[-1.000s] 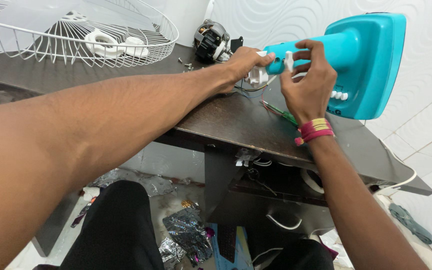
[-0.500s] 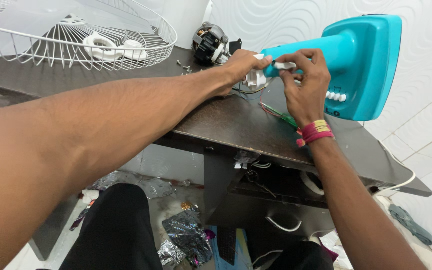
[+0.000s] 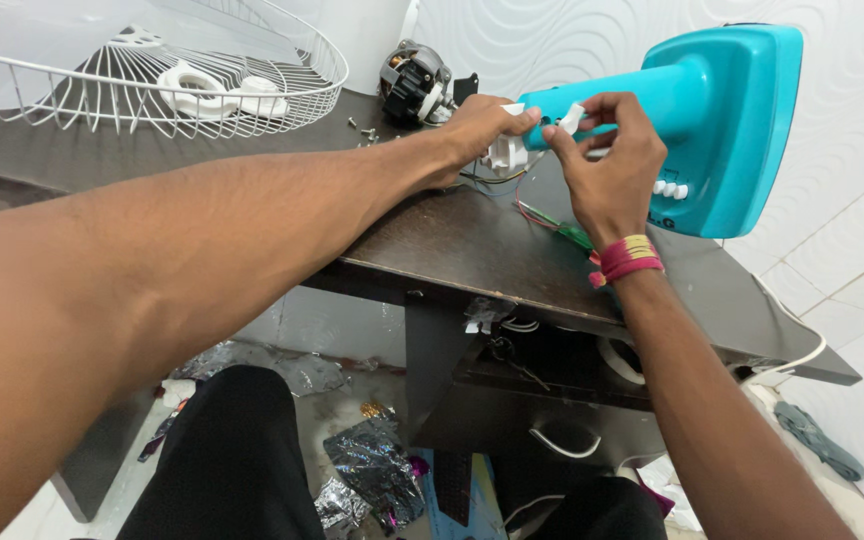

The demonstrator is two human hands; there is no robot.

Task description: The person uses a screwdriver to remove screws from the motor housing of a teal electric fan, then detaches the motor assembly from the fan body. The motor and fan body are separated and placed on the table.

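Dark brown laminate workbench [image 3: 452, 240], wall behind.
White wire fan guard [image 3: 152, 70] lying dished-up at far left, white plastic hub ring [image 3: 214, 88] inside.
Turquoise plastic fan stand and base [image 3: 712, 120] lying on its side at right, neck pointing left toward both hands.
Black and silver fan motor [image 3: 414, 82] just behind left hand, loose screws [image 3: 364, 128] near it.
Left hand [image 3: 477, 130] curled shut, thumb and forefinger pinching small white plastic fitting [image 3: 505, 152] at neck end.
Right hand [image 3: 607, 165] closed in fingertip pinch on small white tab [image 3: 572, 117] against neck.
Thin coloured wires [image 3: 532, 205] trailing below fitting onto bench.
Risk, judged: wires snagged or pulled loose if fitting twisted; tab dropped toward cluttered floor if pinch slips.
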